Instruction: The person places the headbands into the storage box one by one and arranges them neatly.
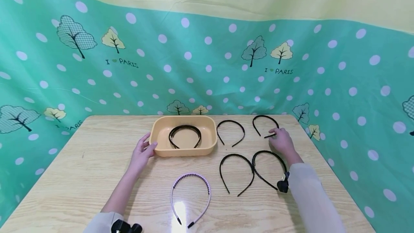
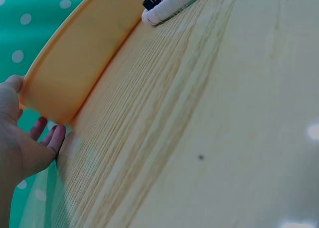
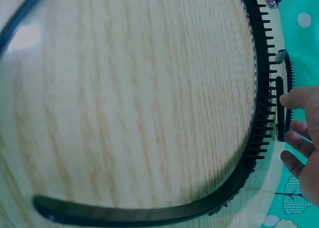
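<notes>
My left hand [image 1: 142, 152] holds the left end of a peach plastic tray [image 1: 185, 152], its thumb at the front corner of the rim. Inside lie toothed black headbands [image 1: 184, 127], overlapping so that I cannot tell how many. At the back right, my right hand [image 1: 282, 140] pinches one end of a black headband [image 1: 266, 116], which is on the table; in the right wrist view, thumb and finger meet at that headband's end [image 3: 280, 108]. Close below the right wrist lies another black headband [image 1: 268, 151], large in the right wrist view [image 3: 256, 113].
Between the tray and my right hand lies a black headband [image 1: 231, 121]. Nearer me, another black one [image 1: 236, 155] touches the headband beside it. A lilac headband [image 1: 191, 174] with dark teeth lies in front of the tray. A green patterned cloth [image 1: 200, 60] hangs behind the wooden table [image 1: 90, 154].
</notes>
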`<state>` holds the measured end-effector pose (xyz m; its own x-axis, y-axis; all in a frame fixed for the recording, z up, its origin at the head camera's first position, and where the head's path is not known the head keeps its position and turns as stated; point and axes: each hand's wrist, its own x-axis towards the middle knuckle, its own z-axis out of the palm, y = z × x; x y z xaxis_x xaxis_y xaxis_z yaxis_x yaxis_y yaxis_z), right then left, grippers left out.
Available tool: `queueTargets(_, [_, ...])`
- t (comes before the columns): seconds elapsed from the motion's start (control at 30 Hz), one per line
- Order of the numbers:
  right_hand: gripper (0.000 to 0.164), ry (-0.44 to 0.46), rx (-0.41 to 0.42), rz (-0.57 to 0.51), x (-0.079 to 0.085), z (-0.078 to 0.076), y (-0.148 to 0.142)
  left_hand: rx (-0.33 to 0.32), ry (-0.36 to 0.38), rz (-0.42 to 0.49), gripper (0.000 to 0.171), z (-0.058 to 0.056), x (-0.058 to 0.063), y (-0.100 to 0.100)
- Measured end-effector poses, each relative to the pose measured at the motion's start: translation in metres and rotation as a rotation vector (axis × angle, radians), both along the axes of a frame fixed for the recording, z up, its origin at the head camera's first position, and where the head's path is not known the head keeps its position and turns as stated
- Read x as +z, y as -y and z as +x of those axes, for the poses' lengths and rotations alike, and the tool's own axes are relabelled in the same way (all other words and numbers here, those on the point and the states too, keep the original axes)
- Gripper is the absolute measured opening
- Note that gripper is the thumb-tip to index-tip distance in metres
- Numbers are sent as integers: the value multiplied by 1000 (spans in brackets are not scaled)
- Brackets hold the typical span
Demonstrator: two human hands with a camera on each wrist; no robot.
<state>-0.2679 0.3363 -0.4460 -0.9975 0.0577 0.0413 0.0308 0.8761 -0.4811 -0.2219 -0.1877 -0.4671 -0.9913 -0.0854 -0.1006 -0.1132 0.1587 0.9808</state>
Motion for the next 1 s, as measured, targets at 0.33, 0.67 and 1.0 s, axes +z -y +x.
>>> queueTargets(0.33, [38, 14, 32, 0, -2, -2, -1, 0, -3, -15, 66, 0, 1, -1])
queueTargets(0.67, [34, 15, 66, 52, -6, -2, 0, 3, 0, -5, 65, 0, 1, -1])
queueTargets(1.0, [20, -19, 84, 84, -10, -3, 3, 4, -10, -6, 64, 0, 1, -1])
